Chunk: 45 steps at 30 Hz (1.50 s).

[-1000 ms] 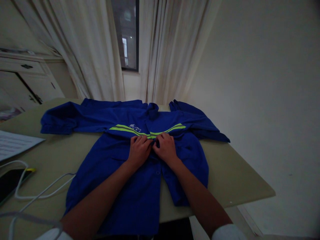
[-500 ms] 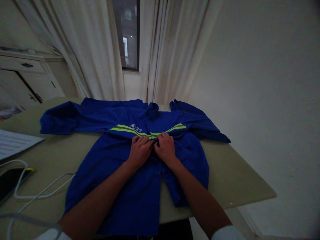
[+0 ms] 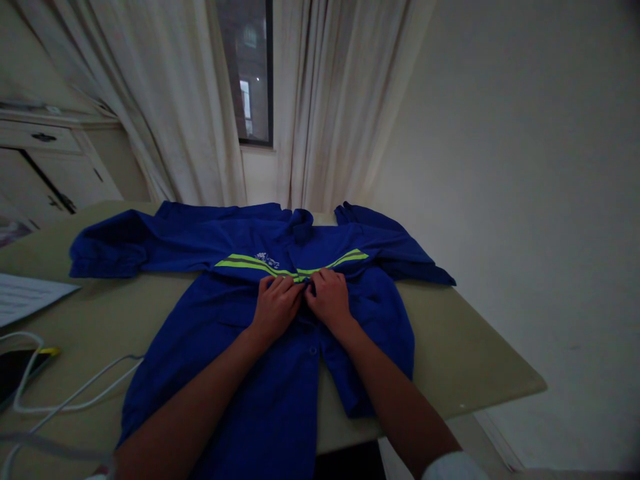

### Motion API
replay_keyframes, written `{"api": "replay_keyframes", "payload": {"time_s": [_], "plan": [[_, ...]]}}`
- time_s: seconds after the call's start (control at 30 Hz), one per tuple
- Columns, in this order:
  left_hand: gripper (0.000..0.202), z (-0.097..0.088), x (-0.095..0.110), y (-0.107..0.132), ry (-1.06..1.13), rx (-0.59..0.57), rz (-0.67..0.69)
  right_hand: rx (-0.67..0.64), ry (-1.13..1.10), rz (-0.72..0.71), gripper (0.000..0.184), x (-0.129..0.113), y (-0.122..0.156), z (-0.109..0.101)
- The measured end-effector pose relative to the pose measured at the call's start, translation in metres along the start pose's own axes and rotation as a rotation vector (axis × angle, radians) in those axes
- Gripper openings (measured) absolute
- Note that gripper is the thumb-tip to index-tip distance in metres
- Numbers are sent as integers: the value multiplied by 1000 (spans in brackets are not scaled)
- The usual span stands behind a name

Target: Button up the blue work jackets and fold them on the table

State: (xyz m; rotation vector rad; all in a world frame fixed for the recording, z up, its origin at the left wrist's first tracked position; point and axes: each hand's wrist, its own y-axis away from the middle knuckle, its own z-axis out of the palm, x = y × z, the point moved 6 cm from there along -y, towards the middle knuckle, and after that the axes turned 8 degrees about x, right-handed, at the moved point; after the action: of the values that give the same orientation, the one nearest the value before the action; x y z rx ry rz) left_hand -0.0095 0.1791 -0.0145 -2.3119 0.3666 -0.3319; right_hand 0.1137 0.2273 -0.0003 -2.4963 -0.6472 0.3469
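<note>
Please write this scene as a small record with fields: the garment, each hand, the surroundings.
Garment: blue work jacket, front up, sleeves spread, on a table
Marking: yellow-green chest stripes
Left hand: pinches cloth at the front opening, by the stripes' lower edge
Right hand: pinches cloth there too, beside the left hand
Left side: printed sheet, white cable, phone-like device cut by the frame
Background: curtains, window

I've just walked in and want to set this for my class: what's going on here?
A person is handling a blue jacket spread on a table. The left hand and right hand meet at its front, pinching fabric by the yellow-green stripe. Lower down, the front edges lie apart. Exactly what they pinch is hidden.
</note>
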Motion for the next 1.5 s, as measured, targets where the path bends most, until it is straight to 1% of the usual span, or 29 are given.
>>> {"api": "replay_keyframes", "payload": {"time_s": [0.13, 0.27, 0.47, 0.63, 0.8, 0.93, 1.1, 1.2, 1.37, 1.5], "plan": [[21, -1, 1, -1, 16, -28, -18, -7, 33, -45, 7, -3, -1, 3], [21, 0, 0, -1, 30, -63, -57, -73, -19, -72, 9, 1, -2, 7], [24, 9, -9, 5, 64, -136, -158, -136, -80, -102, 8, 0, 2, 4], [16, 12, -9, 6, 114, -167, -146, -28, -67, 10, 9, 5, 4, 2], [22, 15, -13, 6, 148, -154, -199, 13, -32, -30, 11, 0, 4, 1], [23, 17, -15, 6, 177, -134, -234, -3, 30, -50, 11, -3, 3, 3], [23, 18, -14, 7, 178, -133, -221, -50, 66, -18, 12, -3, 3, 8], [23, 18, -12, 7, 169, -149, -192, -71, 51, -6, 12, -2, 2, 9], [24, 16, -9, 4, 158, -165, -145, -155, 2, 47, 13, 3, -1, 13], [24, 14, -7, 4, 150, -150, -133, -144, -7, 47, 13, 4, -2, 10]]}}
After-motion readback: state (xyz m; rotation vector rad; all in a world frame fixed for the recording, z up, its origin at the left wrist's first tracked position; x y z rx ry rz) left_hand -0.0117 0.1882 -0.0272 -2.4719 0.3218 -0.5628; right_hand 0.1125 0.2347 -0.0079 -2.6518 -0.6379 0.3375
